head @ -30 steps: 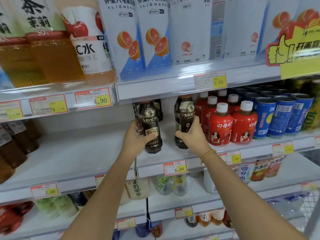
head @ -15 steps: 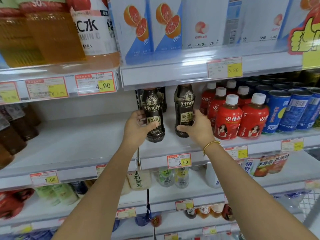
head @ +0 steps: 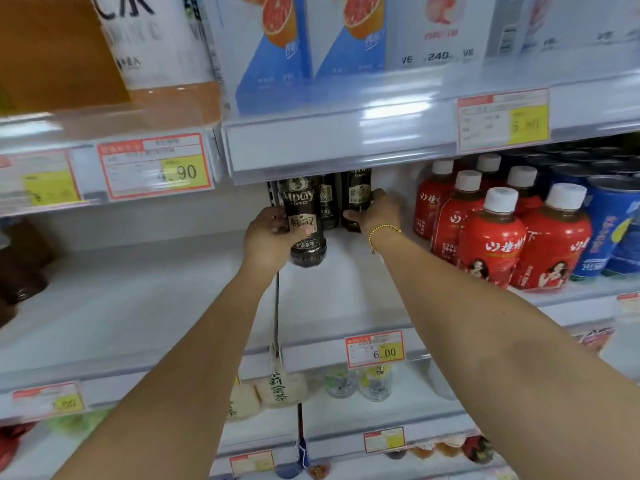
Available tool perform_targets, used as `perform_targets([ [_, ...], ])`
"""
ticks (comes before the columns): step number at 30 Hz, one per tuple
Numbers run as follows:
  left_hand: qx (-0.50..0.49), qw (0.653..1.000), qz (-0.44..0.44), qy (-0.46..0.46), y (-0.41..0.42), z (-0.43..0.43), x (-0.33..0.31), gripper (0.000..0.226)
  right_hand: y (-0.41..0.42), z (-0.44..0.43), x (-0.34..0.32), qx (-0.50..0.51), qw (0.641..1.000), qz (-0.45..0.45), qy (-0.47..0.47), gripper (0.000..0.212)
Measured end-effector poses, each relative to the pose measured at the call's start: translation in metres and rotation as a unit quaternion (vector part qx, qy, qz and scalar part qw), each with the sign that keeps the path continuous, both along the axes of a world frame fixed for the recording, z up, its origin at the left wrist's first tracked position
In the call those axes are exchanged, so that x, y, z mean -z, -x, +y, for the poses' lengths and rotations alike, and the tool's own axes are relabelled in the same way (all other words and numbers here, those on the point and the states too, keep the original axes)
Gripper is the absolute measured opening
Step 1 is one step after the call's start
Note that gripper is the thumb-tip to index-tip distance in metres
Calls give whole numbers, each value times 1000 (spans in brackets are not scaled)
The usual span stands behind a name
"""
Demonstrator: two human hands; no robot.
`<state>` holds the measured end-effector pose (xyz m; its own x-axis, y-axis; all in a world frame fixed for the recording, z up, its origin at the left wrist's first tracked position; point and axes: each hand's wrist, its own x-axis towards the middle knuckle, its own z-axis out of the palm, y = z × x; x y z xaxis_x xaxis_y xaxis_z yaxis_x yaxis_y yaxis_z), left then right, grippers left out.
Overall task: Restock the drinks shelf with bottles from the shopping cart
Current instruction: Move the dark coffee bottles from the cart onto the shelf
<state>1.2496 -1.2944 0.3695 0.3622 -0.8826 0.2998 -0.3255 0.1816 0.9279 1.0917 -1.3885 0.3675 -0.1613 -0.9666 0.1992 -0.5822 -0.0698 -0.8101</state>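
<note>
The left hand curls around a dark coffee bottle at the white shelf, while the right hand grips a second coffee bottle farther back, left of the red bottles.

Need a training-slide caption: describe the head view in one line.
Left hand grips the nearer coffee bottle, right hand the farther coffee bottle, at the white shelf beside red bottles.
</note>
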Motion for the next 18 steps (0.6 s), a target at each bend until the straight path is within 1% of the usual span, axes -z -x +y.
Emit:
perform_targets([
  [3,-2,1000,7,-7,-3,-8,2,45,-3,-13,3,-6,1000,1,9,55],
  [8,18,1000,24,-6,-5,-15,2,44,-7,-22,6,-1,999,-26,26,54],
  [13,16,1000,20,1,-8,-14,4,45,-6,-21,8,-4,999,-31,19,60],
  [14,9,1000,16,2,-11,-13,5,44,-7,-17,6,-7,1000,-17,6,62],
  [15,0,1000,11,3,-15,-12,5,44,-8,-12,3,-11,1000,15,-14,64],
  [16,-8,1000,7,5,-18,-11,5,43,-9,-5,-2,-20,997,68,-38,64],
  [17,-15,1000,9,7,-22,-10,5,41,-11,3,-7,-39,989,132,-61,60],
  [18,-20,1000,18,8,-25,-9,5,40,-13,14,-12,-64,977,190,-74,49],
])
